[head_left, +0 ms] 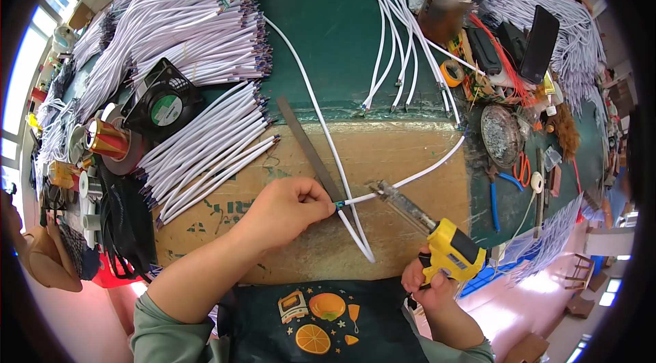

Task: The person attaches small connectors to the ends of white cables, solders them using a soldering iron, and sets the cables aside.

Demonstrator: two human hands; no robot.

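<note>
My left hand (290, 209) is closed in a pinch at the end of a white cable (357, 238), where small green and blue wire ends show. The cable loops toward the board's front edge and runs back up the table. A second white cable (427, 173) meets that end from the right. My right hand (430, 286) grips a yellow and black soldering gun (452, 253) by its handle. Its dark tip sits over the second cable, right of the joint; contact cannot be made out. A flat metal strip (304, 143) lies beside my left fingertips, partly under the cable.
Stacks of white cables (198, 42) and a black fan (164, 104) stand left. Several cables (393, 28) hang down the green table's middle. At right are a metal dish (502, 134), blue-handled pliers (495, 206), orange tape (451, 73) and a phone (539, 42). Other people are at the edges.
</note>
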